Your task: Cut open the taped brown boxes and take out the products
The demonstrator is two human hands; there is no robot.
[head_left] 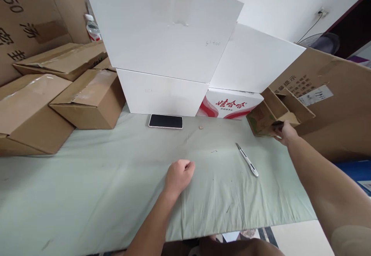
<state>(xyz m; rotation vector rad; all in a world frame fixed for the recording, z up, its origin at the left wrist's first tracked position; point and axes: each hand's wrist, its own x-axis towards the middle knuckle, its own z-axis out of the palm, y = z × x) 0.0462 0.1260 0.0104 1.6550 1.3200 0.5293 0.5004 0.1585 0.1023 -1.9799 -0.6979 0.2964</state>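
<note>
My left hand (179,175) rests on the green tablecloth (121,186) in a loose fist, with nothing visible in it. At the right end of the table, my right hand (285,133) is closed on the front edge of an open brown cardboard box (262,115) with its flaps up. Part of its fingers and a small dark patch beside them are hard to make out. Between the hands lies a white utility knife (247,160), pointing away and to the left. Beyond my left hand, a phone (165,121) lies flat with its dark screen up.
White boxes (162,94) are stacked along the back, one with red print (232,103). Closed brown cartons (89,97) stand at the left, with a bottle (93,28) behind. A large cardboard panel (324,121) rises at the right. A small brown scrap (201,127) lies near the phone.
</note>
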